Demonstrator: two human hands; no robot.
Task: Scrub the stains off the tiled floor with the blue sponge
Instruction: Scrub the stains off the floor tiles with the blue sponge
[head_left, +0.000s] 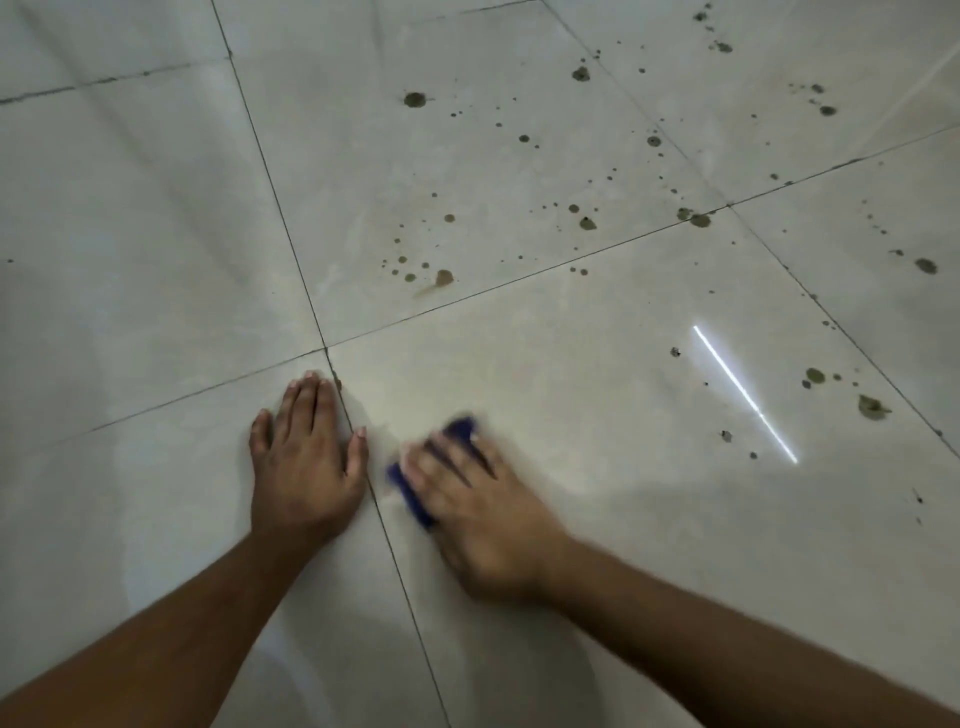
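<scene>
Two bare hands and one blue sponge (415, 486) sit low in the frame on a pale tiled floor (156, 234). The left hand (306, 462) lies flat, fingers straight and spread, palm on the tile beside a dark grout line (291, 244). The right hand (478, 514), blurred, presses down on the sponge at lower centre, fingers laid over it. Dozens of dark stains (587, 223), too many to count, speckle the upper right tiles. A bright light streak (743, 392) reflects at right.
</scene>
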